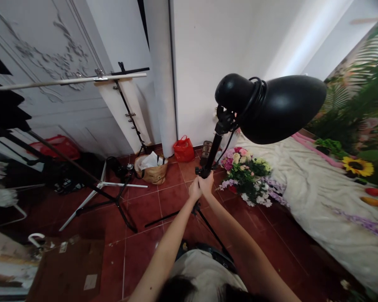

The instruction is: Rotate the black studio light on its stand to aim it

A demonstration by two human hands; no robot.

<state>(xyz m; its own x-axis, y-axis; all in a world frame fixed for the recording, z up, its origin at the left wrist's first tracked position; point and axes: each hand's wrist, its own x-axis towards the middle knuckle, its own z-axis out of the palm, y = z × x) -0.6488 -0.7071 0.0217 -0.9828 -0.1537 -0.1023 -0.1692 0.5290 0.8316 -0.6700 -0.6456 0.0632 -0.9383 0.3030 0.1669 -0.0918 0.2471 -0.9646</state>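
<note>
**Left hand [194, 189] and right hand [207, 184] closed on the lamp stand pole [214, 153]**

From where I sit, both hands look closed around the black pole, side by side and touching, just under a clamp collar [201, 171]. The fingers are partly hidden, but neither hand looks open. Above them, the pole rises toward 1 o'clock to a black dome lamp head [272, 108], with a cable coiled at its neck. Below the grip, thin tripod legs [208, 226] splay toward 6 o'clock.

I judge the stand stiff and fairly light but top-heavy, since the dome hangs out to one side and could swing. The surest hold is low on the pole by the collar, not on the dome.

Farther out at 3 o'clock, a bouquet of artificial flowers [245, 176] sits on the red tile floor [176, 197], with a cream cloth [302, 201] just beyond. A red bag [183, 149] stands at 11 o'clock, and a paper bag [151, 171] holding white paper stands at 10. A white-legged tripod [103, 188] stands at 9 o'clock, and a brown cardboard sheet [66, 268] lies at 8.
</note>
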